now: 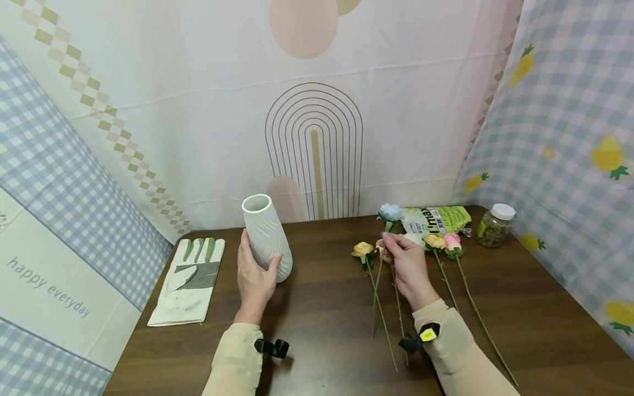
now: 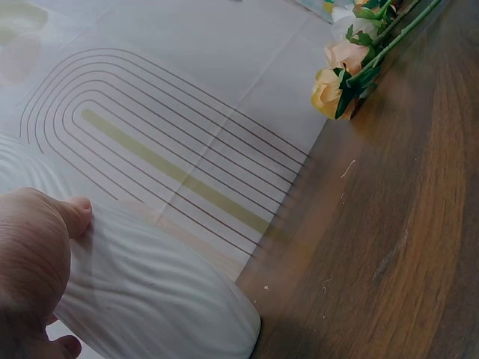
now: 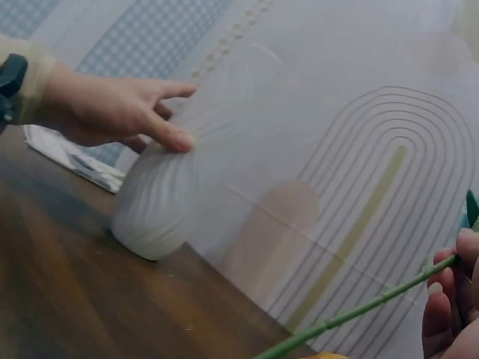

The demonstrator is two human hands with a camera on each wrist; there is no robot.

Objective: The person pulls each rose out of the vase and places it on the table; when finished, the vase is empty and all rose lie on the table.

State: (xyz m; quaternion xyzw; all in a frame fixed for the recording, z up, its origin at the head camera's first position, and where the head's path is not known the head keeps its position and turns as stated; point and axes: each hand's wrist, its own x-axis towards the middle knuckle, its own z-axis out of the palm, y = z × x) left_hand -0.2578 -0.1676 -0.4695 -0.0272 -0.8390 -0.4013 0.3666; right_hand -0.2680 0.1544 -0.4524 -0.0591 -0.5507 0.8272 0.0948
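Note:
My left hand [image 1: 257, 280] holds the side of a white ribbed vase [image 1: 267, 236], thumb toward the front. The vase's base is at the table, and its round mouth faces up. My right hand [image 1: 408, 269] pinches the green stem [image 3: 359, 316] of a blue artificial flower [image 1: 390, 212] just under its bloom. The stem slants down to the left, above the table. Around that hand lie a yellow rose [image 1: 363, 249], an orange-yellow rose [image 1: 435, 241] and a pink rose [image 1: 452, 242], with long stems toward me. Pale blooms are partly hidden behind the right hand.
A white and grey work glove [image 1: 190, 280] lies flat on the left of the wooden table [image 1: 327, 308]. At the back right are a green printed packet [image 1: 446, 219] and a white-lidded jar [image 1: 495, 225]. Patterned cloth [image 1: 223, 110] hangs behind the table and along both sides.

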